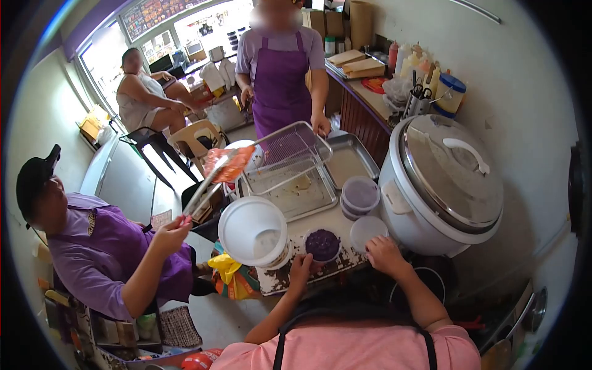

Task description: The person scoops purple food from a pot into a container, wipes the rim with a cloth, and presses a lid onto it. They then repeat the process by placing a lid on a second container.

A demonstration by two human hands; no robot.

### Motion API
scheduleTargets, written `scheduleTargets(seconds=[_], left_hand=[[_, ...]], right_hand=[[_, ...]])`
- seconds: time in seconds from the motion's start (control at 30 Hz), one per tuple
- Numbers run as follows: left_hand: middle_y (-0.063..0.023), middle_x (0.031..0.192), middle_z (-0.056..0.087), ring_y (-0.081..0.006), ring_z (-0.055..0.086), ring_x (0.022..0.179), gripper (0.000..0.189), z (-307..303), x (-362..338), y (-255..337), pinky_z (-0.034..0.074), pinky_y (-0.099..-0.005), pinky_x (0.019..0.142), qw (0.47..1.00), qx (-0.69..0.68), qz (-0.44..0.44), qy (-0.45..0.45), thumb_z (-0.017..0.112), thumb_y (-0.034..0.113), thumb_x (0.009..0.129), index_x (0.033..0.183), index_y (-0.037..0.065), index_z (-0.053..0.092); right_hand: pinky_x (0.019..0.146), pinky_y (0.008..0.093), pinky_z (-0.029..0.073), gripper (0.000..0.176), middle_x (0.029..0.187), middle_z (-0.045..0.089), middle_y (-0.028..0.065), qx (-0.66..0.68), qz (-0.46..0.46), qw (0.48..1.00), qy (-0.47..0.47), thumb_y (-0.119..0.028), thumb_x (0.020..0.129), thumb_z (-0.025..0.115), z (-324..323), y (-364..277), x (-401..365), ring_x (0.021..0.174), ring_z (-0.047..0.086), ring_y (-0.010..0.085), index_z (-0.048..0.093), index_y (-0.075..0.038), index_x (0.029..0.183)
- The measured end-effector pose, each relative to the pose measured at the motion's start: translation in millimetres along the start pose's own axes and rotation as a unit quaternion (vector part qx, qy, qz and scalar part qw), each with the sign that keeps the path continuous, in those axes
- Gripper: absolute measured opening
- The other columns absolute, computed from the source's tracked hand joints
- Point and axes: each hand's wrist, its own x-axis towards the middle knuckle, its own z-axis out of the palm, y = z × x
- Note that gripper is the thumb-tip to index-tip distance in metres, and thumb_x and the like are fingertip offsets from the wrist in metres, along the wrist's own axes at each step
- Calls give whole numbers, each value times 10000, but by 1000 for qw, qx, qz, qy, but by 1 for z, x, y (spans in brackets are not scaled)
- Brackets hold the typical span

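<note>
A round plastic tub filled with dark purple food (322,245) stands near the front edge of the worn white table. My left hand (301,269) grips its near left side, fingers closed at the rim. To the right of the tub lies a translucent round lid (369,232). My right hand (383,254) has its fingers curled on the lid's near right edge. Stacked lidded tubs (360,196) stand just behind the lid. Left of the purple food is a tall white bucket (250,225), its mouth facing up.
A large rice cooker (444,185) stands at the right. Behind the tubs are a metal tray (290,192) and a wire basket (290,148), with a co-worker's hand at the basket. At left, another co-worker raises tongs (200,197) holding reddish meat (229,163).
</note>
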Motion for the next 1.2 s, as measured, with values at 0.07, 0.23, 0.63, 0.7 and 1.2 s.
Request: scheduleTargets(seconds=[0.07, 0.23, 0.63, 0.7, 1.2], left_hand=[[-137, 906, 654, -218, 679, 824, 297, -2, -5, 4, 553, -320, 725, 997, 34, -56, -31, 531, 301, 977, 998, 6, 499], [-93, 1068, 632, -200, 657, 904, 382, -2, -18, -16, 529, -319, 802, 937, 122, -178, -275, 533, 357, 971, 1198, 50, 509], [-74, 1343, 488, -200, 587, 1090, 481, 79, -23, 33, 477, -336, 886, 938, 65, -165, -298, 490, 287, 980, 1416, 129, 365], [-72, 1338, 489, -200, 594, 1076, 465, 81, -15, 24, 492, -325, 850, 938, 49, -181, -293, 491, 283, 979, 1402, 127, 376], [-49, 1004, 627, -200, 678, 836, 200, 105, 11, -16, 524, -287, 686, 962, -51, -151, -223, 535, 278, 973, 1076, 114, 483]], right_hand=[[806, 407, 442, 211, 873, 569, 92, 4, -9, 1000, -3, -132, 728, 704, -1, 1, 2, 902, 561, 289, 555, -83, 869], [788, 413, 454, 207, 851, 573, 99, 16, -4, 1000, -12, -136, 710, 711, -7, -1, 6, 877, 567, 302, 560, -79, 841], [787, 414, 462, 185, 834, 582, 107, 55, 9, 998, 19, -152, 718, 688, -6, 1, 4, 872, 573, 306, 556, -72, 821], [787, 413, 463, 187, 836, 583, 106, 56, 13, 998, 19, -159, 726, 690, -4, 2, 4, 869, 574, 305, 555, -73, 823], [771, 412, 476, 215, 843, 583, 112, 86, 9, 996, 21, -184, 731, 705, -10, 5, 5, 871, 575, 317, 552, -67, 828]])
